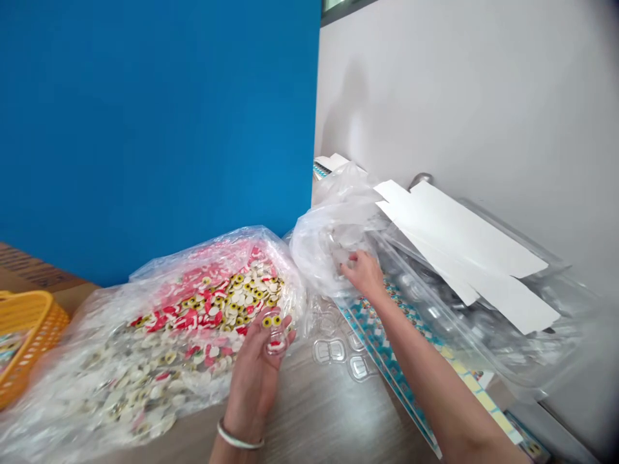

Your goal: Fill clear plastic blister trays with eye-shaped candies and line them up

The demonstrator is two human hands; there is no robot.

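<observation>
My left hand point(265, 345), with a bangle on the wrist, is closed around a small clear plastic blister point(276, 332). Two yellow-and-black eye pieces and a red-and-white mouth piece show in the blister. Beside that hand lies a big clear bag point(193, 309) full of loose eye pieces and red-and-white pieces. My right hand point(362, 270) is at the mouth of a second clear bag point(322, 238), thumb and fingers pinched together. What those fingers hold is too small to make out. Several empty clear blisters point(330, 351) lie on the table between the hands.
To the right, a clear plastic bin point(483, 348) holds transparent parts, with white folded card point(478, 238) on top. Under my right forearm are printed blue sheets point(401, 380). A yellow basket point(43, 335) and a cardboard box point(29, 264) stand left, and blue and white walls rise behind.
</observation>
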